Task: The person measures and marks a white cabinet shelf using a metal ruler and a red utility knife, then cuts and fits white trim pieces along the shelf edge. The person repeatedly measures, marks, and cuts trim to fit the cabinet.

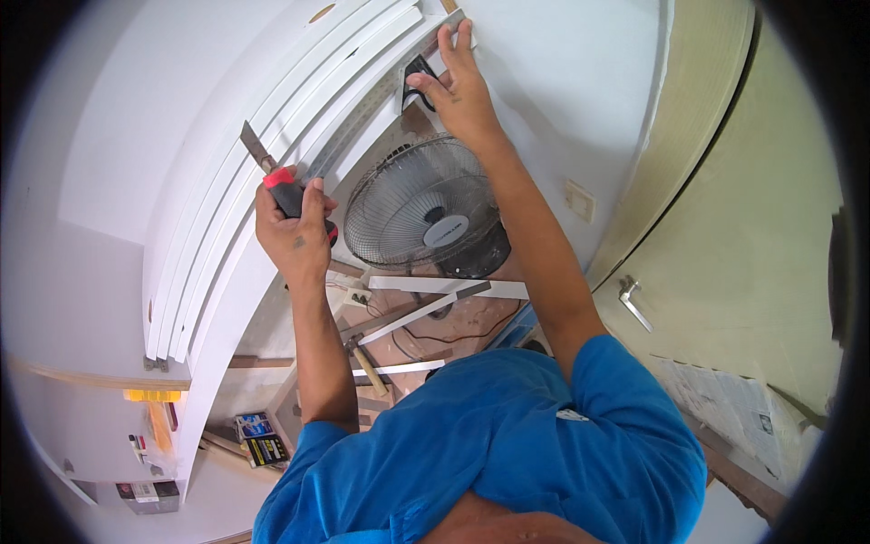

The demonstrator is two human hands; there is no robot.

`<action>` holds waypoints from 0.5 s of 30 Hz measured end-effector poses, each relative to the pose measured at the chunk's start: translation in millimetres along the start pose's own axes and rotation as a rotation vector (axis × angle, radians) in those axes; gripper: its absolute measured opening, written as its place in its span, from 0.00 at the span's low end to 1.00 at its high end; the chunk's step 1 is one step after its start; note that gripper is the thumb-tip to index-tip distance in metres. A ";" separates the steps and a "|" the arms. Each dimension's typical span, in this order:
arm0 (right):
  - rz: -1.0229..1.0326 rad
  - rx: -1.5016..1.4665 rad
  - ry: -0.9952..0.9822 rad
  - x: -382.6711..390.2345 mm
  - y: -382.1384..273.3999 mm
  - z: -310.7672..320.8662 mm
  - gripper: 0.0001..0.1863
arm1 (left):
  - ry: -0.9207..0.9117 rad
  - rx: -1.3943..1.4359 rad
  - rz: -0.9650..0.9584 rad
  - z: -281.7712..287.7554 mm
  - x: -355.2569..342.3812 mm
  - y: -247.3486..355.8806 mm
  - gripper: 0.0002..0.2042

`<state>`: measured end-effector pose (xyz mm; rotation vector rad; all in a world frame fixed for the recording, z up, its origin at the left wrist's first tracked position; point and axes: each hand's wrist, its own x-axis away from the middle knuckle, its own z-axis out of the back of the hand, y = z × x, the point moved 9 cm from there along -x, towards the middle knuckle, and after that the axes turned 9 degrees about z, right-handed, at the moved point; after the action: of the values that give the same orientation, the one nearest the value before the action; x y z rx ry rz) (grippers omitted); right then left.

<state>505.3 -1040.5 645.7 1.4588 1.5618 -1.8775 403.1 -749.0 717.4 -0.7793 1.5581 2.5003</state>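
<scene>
Your left hand [294, 227] is curled around the chunky black-and-red handle [288, 196] of a cutting tool, whose flat, dull metal blade [255, 145] points up and away, tilted to the left, over long, smooth white strips [272, 136]. Your left thumb lies close to the lower end of a thin, straight-edged steel rule [349, 130] with fine markings; you can't tell whether thumb and metal touch. The rule slants along the white work toward your right hand [462, 100], which is partly spread: two fingers reach to the rule's upper end, and the thumb lies at an angular black piece [418, 80] beside it. How firmly that hand pinches can't be told. The strips run side by side, glossy and narrow, bowed by the lens. Below, between your forearms, stands a round fan [421, 208] with a fine wire cage and a pale oval badge. Nearer your blue cotton-like shirt [489, 444], a hammer [370, 370] with a wooden handle lies among pale, flat-sided lengths on the dusty, reddish floor.
</scene>
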 end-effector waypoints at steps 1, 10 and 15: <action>-0.008 0.001 -0.002 -0.3 -1.9 0.3 0.50 | -0.007 -0.006 -0.005 -1.1 -0.5 1.9 0.14; -0.148 -0.170 0.004 -0.2 -5.4 -2.0 0.50 | 0.068 -0.315 -0.093 2.8 1.4 20.5 0.14; -0.085 -0.092 0.016 -0.4 -4.1 -0.1 0.50 | 0.114 -0.223 -0.080 19.5 0.6 32.2 0.16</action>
<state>502.5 -1039.1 648.3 1.3917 1.7188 -1.8181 384.5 -747.6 750.1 -1.0082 1.2626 2.6430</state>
